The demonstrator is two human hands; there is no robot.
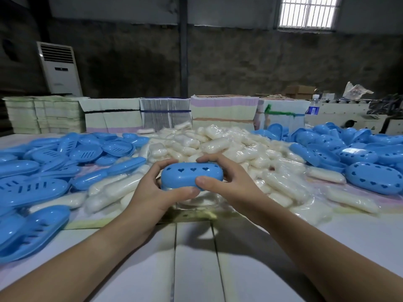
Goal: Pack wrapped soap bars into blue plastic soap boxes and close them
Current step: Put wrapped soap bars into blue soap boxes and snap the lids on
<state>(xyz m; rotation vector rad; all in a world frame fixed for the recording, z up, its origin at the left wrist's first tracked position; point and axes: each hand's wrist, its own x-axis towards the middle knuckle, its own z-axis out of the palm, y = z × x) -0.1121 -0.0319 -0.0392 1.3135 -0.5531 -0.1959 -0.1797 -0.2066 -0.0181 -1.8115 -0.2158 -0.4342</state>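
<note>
At the centre of the frame, the left hand (150, 188) and right hand (226, 177) both gripped a blue soap box (192, 175) with heart-shaped holes, fingers curled around its ends, in front of a heap of wrapped soap bars (218, 144) on the table (196, 258).

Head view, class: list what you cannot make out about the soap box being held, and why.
- Contents of the blue soap box: its lid hides them.
- Its underside and base: the left hand and right hand cover them.
- Whether it is snapped fully shut: thumbs cover the front seam.
</note>
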